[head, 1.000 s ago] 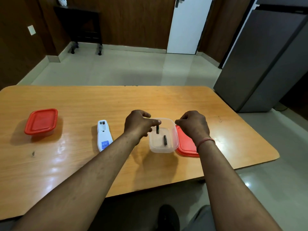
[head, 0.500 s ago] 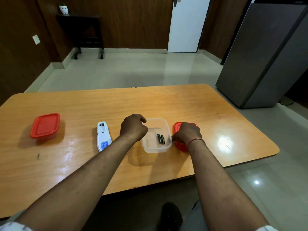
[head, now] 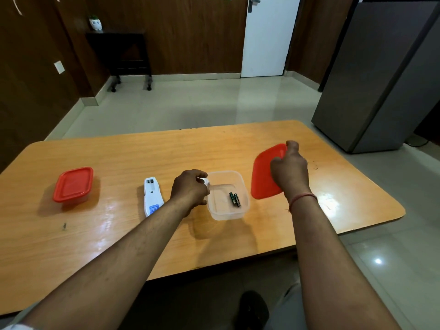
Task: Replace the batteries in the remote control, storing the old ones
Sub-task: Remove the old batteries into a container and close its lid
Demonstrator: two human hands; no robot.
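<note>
Two dark batteries (head: 234,199) lie side by side inside a clear lidless container (head: 226,214) at the table's middle. My left hand (head: 190,188) grips the container's left rim. My right hand (head: 289,169) holds a red lid (head: 263,177) tilted up off the table, to the right of the container. A white remote control (head: 152,196) lies face down to the left of my left hand, its battery bay open at the far end with batteries in it.
A second container with a red lid (head: 72,184) stands closed at the table's left. The wooden table (head: 166,153) ends close in front of me and at the right. A grey cabinet (head: 385,75) stands beyond the right end.
My left hand dropped a battery into the container, then took hold of its rim. My right hand picked the red lid up off the table and raised it on a tilt.
</note>
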